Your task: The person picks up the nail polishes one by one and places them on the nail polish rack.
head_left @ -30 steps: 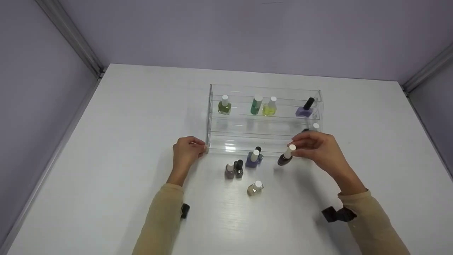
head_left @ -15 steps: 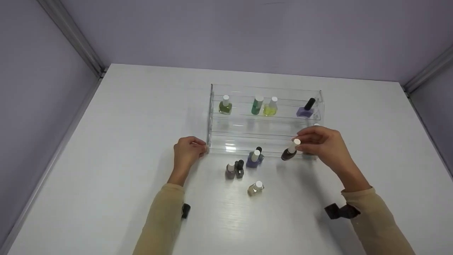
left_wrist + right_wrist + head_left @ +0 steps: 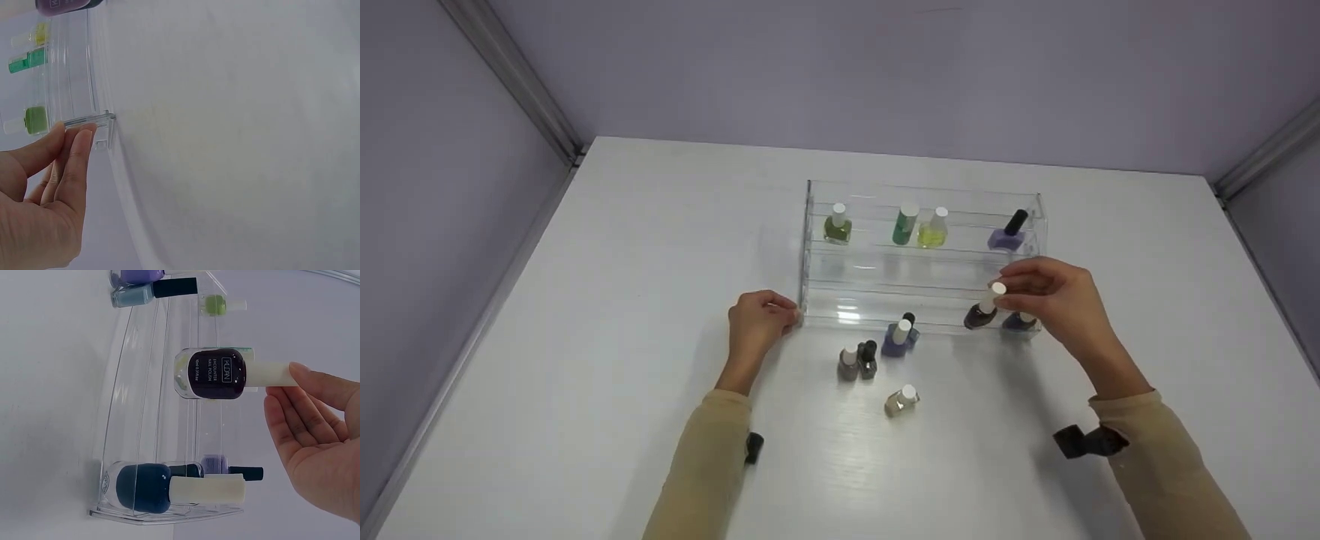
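My right hand [image 3: 1054, 304] pinches the white cap of a nail polish bottle [image 3: 980, 316] filled with near-black polish. In the right wrist view that bottle hangs tilted by the clear tiered rack [image 3: 126, 371], with white lettering on its glass. A dark blue nail polish [image 3: 143, 488] with a white cap stands at the rack's right end on the lowest tier, and a second dark bottle [image 3: 188, 469] is partly hidden behind it. With thumb and fingers, my left hand [image 3: 757, 322] grips the rack's left side panel [image 3: 87, 120] near its front corner.
On the top tier stand an olive bottle [image 3: 837, 231], a green one [image 3: 903, 226], a yellow one [image 3: 931, 235] and a lavender one [image 3: 1006, 240]. Before the rack are a purple bottle [image 3: 895, 342], two greyish ones [image 3: 848, 366] and a pale one [image 3: 898, 403].
My right hand has carried the near-black nail polish to the right and farther from me, toward the rack's right end. The dark blue bottle there has come into view. My left hand stays put.
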The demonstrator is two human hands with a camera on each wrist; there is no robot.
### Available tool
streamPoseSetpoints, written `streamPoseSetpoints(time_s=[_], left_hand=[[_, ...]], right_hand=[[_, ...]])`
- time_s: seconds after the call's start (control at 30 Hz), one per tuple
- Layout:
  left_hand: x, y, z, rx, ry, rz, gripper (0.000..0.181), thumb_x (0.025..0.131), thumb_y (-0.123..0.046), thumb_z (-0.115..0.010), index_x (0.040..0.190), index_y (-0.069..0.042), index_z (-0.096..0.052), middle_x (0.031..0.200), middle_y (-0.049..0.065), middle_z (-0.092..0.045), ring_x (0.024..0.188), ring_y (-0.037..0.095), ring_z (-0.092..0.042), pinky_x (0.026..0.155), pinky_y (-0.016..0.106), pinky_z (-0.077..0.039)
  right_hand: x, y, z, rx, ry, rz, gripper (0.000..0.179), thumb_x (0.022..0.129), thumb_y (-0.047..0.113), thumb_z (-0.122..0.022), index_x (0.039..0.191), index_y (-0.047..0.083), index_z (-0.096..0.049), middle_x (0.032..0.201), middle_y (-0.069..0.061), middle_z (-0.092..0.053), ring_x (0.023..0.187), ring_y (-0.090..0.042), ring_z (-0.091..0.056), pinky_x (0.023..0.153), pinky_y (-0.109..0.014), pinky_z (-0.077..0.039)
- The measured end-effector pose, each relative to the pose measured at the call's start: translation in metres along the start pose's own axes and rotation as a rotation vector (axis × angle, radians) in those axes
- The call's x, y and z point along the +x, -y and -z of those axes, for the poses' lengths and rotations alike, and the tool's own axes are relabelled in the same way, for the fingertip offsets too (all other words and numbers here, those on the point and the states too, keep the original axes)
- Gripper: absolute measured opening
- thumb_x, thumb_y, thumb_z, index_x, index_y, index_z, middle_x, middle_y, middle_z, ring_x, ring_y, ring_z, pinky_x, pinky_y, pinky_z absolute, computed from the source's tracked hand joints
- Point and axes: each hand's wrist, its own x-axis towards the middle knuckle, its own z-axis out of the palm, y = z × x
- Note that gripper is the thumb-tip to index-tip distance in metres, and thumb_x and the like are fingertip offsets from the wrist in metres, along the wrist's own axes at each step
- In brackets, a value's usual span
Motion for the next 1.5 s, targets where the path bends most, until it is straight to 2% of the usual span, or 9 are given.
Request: streamPoseSetpoints(time_s=[0.43, 0.67, 1.23, 1.5], left_hand=[[0.000, 0.000, 0.000, 0.042, -0.005, -0.016, 0.004, 0.076, -0.002, -0.068, 0.080, 0.000, -0.068, 0.072, 0.009, -0.067, 0.065, 0.018, -0.063, 0.058, 0.023, -0.049], [-0.001, 0.000, 0.001, 0.012, 0.009, -0.038, 0.004, 0.077, 0.002, -0.064, 0.079, 0.001, -0.067, 0.073, 0.012, -0.068, 0.066, 0.021, -0.065, 0.057, 0.023, -0.050], [0.001, 0.001, -0.001, 0.031, -0.003, -0.012, 0.004, 0.076, -0.001, -0.066, 0.079, 0.000, -0.068, 0.073, 0.010, -0.068, 0.064, 0.018, -0.064, 0.058, 0.024, -0.050], [0.000, 0.001, 0.000, 0.033, -0.008, -0.017, 0.004, 0.076, -0.002, -0.066, 0.079, -0.001, -0.069, 0.072, 0.008, -0.068, 0.064, 0.017, -0.064, 0.058, 0.024, -0.050]], right_hand=[[0.009, -0.001, 0.004, 0.021, -0.022, 0.023, 0.031, 0.075, 0.005, -0.074, 0.102, -0.001, -0.062, 0.089, 0.000, -0.069, 0.081, -0.010, -0.065, 0.067, -0.020, -0.051], [0.012, -0.002, 0.007, 0.008, -0.020, 0.025, 0.032, 0.076, 0.008, -0.074, 0.104, 0.000, -0.062, 0.088, 0.001, -0.069, 0.080, -0.009, -0.064, 0.067, -0.020, -0.050], [0.022, 0.001, 0.008, -0.034, -0.030, -0.019, 0.036, 0.078, 0.010, -0.072, 0.108, -0.004, -0.059, 0.090, 0.003, -0.068, 0.082, -0.008, -0.063, 0.069, -0.019, -0.050], [0.025, 0.003, 0.006, -0.002, -0.034, -0.002, 0.036, 0.078, 0.008, -0.072, 0.108, -0.006, -0.058, 0.089, 0.001, -0.068, 0.081, -0.009, -0.064, 0.071, -0.019, -0.050]])
